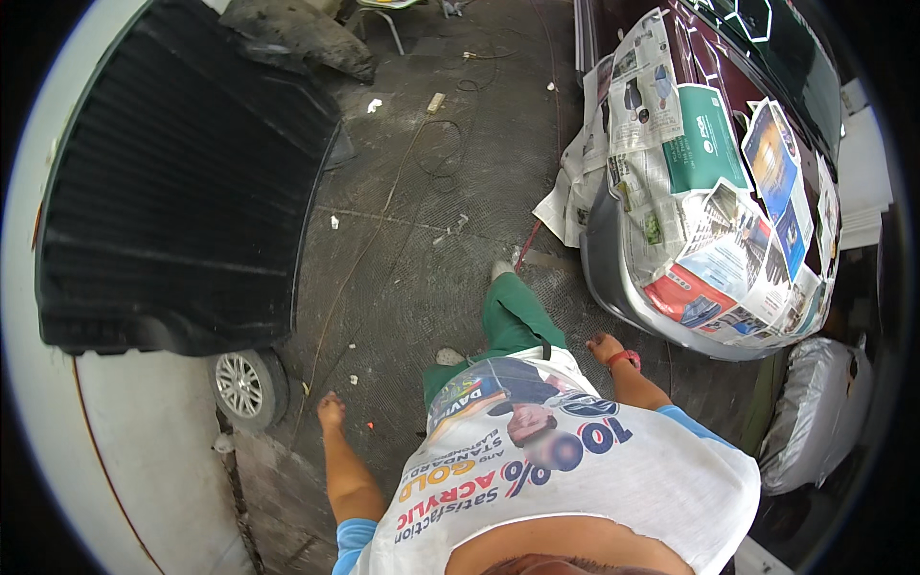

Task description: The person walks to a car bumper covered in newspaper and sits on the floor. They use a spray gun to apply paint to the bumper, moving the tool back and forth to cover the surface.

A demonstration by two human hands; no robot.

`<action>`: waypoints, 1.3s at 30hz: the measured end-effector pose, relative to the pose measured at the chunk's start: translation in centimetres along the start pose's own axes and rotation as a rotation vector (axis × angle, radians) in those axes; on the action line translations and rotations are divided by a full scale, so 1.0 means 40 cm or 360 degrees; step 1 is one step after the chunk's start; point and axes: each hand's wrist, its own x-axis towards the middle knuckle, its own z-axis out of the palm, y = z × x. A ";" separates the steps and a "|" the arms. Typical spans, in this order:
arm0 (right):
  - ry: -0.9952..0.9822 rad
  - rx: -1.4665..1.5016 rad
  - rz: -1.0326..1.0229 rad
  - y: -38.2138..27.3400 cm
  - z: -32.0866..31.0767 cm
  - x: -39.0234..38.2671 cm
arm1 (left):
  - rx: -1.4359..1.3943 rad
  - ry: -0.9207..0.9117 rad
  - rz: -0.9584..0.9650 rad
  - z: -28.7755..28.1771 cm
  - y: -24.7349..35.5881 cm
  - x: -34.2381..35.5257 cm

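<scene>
L grip (332,410) hung released at approx. 9 o'clock of the white shirt (613,479), fingers loosely bent, nothing visible in it. R grip (604,348) was released too, at abt. 1 o'clock, fingers slack, red wristband (625,360) just behind. Both arms were prob. out for balance, as the front foot (501,269) was set well ahead of the rear foot (448,356).

Nearest L: a wheel (247,388), at 9 to 10 o'clock from that hand, apart from it, tucked by the lower end of a big black ribbed panel (182,192). Panel stood along the wall (144,431) at 10 o'clock, prob. to keep the walkway free; couldn't tell if the wheel bore any of its wt.

Nearest R: the bumper (602,259) of a maroon car (704,62) at 1 to 2 o'clock, not touched. Newspaper (637,196) overlapped across that end, presumably to shield the bodywork, w/ the bumper's lower edge left bare. A silver cover (815,412) sat at 3 o'clock, prob. vs. dust; contents hidden. Thin cord (383,206) trailed over the floor (383,287) twd. 11, maybe for pwr.; couldn't tell.
</scene>
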 end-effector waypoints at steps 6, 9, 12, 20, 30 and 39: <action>-0.0417 -0.0112 0.0196 -0.119 -0.010 0.162 | -0.0096 -0.0013 0.0385 0.202 0.473 0.162; -0.0331 -0.0095 0.0087 -0.214 -0.068 0.361 | 0.0049 -0.0144 0.0318 0.381 0.548 0.169; -0.0080 0.0045 -0.0127 -0.317 -0.168 0.623 | 0.0434 -0.0274 0.0400 0.586 0.550 0.161; 0.0316 0.0575 -0.0534 -0.964 -0.856 0.959 | 0.0786 -0.0824 0.0199 0.807 0.883 0.250; 0.0225 0.0521 -0.0304 -1.121 -1.208 1.289 | 0.0696 -0.0738 0.0006 1.237 1.490 0.507; 0.0307 0.0564 0.0489 -0.890 -1.162 1.366 | 0.0986 -0.0827 0.0447 1.665 2.293 0.689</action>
